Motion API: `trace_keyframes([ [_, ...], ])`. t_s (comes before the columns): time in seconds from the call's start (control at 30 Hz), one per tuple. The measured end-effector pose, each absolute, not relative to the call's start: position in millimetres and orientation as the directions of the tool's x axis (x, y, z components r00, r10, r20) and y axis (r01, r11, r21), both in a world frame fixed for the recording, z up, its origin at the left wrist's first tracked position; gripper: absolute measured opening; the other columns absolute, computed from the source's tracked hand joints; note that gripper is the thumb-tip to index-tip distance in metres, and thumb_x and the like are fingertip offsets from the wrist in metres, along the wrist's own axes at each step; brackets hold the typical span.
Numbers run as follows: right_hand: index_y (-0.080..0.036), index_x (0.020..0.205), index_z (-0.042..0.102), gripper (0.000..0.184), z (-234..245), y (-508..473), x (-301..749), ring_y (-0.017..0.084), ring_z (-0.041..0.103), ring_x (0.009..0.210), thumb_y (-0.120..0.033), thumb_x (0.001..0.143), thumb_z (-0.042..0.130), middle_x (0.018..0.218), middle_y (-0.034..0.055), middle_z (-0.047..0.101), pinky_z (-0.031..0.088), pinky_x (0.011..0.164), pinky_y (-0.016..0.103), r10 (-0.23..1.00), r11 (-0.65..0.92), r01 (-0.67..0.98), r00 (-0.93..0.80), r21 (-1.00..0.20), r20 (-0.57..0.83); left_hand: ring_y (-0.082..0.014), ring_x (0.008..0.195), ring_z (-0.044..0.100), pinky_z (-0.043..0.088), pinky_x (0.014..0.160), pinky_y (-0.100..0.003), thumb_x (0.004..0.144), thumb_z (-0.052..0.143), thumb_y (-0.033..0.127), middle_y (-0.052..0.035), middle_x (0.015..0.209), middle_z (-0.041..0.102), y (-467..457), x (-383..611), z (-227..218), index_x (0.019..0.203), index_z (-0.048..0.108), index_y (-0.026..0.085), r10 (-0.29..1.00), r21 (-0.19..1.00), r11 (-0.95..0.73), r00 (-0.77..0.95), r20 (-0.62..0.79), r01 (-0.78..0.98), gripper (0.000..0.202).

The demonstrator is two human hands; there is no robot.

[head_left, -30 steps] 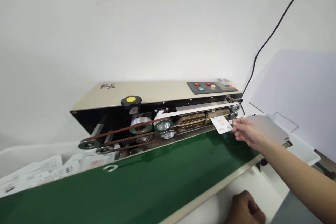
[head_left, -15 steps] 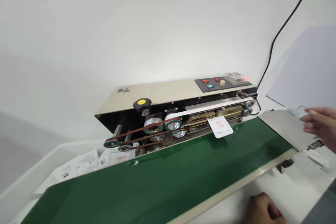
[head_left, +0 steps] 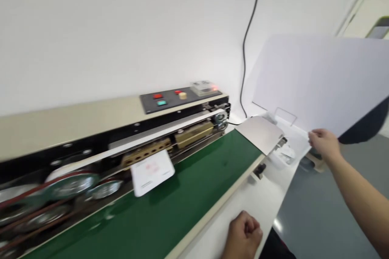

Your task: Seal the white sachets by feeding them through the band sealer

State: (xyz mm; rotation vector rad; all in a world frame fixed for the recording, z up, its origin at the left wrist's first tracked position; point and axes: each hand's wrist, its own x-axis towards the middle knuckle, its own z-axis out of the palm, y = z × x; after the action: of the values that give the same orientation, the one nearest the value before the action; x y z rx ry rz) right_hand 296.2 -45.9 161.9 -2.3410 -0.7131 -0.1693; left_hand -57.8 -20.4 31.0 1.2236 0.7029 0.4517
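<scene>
On the belt, the pouch lies well left of the open right hand

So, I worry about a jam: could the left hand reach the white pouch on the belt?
Probably yes: the left hand rests beside the belt, with only bare green belt between it and the pouch.

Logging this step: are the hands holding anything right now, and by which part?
Nothing visibly held. The right hand hangs beside the metal plate; the left hand rests curled on the white table. The white pouch lies free on the green belt.
</scene>
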Motion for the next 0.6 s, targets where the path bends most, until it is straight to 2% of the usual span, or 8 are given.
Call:
trace_keyframes([
  [0.07, -0.016, 0.096, 0.058, 0.029, 151.1, -46.3, 306.2, 0.029, 0.062, 0.083, -0.035, 0.077, 0.048, 0.081, 0.0118, 0.065, 0.045, 0.081, 0.047, 0.520, -0.680, 0.595, 0.803, -0.429, 0.291, -0.0096, 0.054, 0.038, 0.032, 0.054, -0.023, 0.060, 0.060, 0.033, -0.0011, 0.068, 0.057, -21.6, -55.9, 33.2, 0.057, 0.034, 0.021, 0.667, 0.953, 0.298, 0.700, -0.255, 0.064, 0.029],
  [0.13, -0.017, 0.099, 0.060, 0.027, 140.5, -43.0, 313.6, 0.030, 0.059, 0.097, -0.030, 0.080, 0.046, 0.095, 0.0129, 0.066, 0.040, 0.088, 0.045, 0.637, -0.667, 0.676, 0.735, -0.311, 0.233, -0.0093, 0.053, 0.038, 0.032, 0.053, -0.022, 0.059, 0.062, 0.036, -0.0009, 0.067, 0.057, -24.7, -54.4, 33.3, 0.056, 0.033, 0.021, 0.680, 0.946, 0.320, 0.680, -0.273, 0.060, 0.032],
  [0.23, -0.018, 0.102, 0.063, 0.028, 124.5, -30.8, 322.3, 0.028, 0.056, 0.104, -0.023, 0.080, 0.046, 0.106, 0.0122, 0.064, 0.038, 0.091, 0.039, 0.783, -0.593, 0.780, 0.616, -0.200, 0.082, -0.0105, 0.054, 0.041, 0.034, 0.054, -0.023, 0.059, 0.065, 0.036, -0.0007, 0.066, 0.057, -28.6, -52.9, 31.0, 0.055, 0.033, 0.022, 0.710, 0.937, 0.349, 0.646, -0.281, 0.024, 0.035],
  [0.33, -0.016, 0.112, 0.060, 0.039, 109.6, -15.1, 331.5, 0.028, 0.054, 0.106, -0.026, 0.075, 0.056, 0.116, 0.0147, 0.059, 0.038, 0.092, 0.035, 0.852, -0.523, 0.840, 0.518, -0.144, -0.070, -0.0132, 0.058, 0.045, 0.036, 0.058, -0.025, 0.059, 0.066, 0.035, -0.0017, 0.066, 0.057, -29.1, -52.0, 27.9, 0.054, 0.036, 0.021, 0.736, 0.947, 0.321, 0.627, -0.255, 0.009, 0.033],
  [0.5, -0.014, 0.127, 0.050, 0.079, 95.0, 8.0, 345.5, 0.034, 0.048, 0.113, -0.043, 0.058, 0.074, 0.126, 0.0183, 0.049, 0.035, 0.096, 0.039, 0.882, -0.445, 0.887, 0.411, -0.121, -0.231, -0.0168, 0.065, 0.050, 0.039, 0.063, -0.027, 0.059, 0.069, 0.039, -0.0032, 0.068, 0.058, -27.4, -51.3, 24.2, 0.054, 0.038, 0.021, 0.755, 0.949, 0.316, 0.603, -0.259, 0.013, 0.037],
  [0.6, -0.015, 0.127, 0.048, 0.083, 90.3, 18.7, 351.6, 0.035, 0.046, 0.115, -0.044, 0.055, 0.077, 0.129, 0.0176, 0.046, 0.035, 0.097, 0.042, 0.876, -0.445, 0.884, 0.398, -0.141, -0.271, -0.0163, 0.065, 0.050, 0.040, 0.062, -0.027, 0.059, 0.070, 0.043, -0.0032, 0.068, 0.058, -27.2, -50.7, 22.6, 0.054, 0.039, 0.020, 0.759, 0.951, 0.308, 0.599, -0.255, 0.015, 0.039],
])
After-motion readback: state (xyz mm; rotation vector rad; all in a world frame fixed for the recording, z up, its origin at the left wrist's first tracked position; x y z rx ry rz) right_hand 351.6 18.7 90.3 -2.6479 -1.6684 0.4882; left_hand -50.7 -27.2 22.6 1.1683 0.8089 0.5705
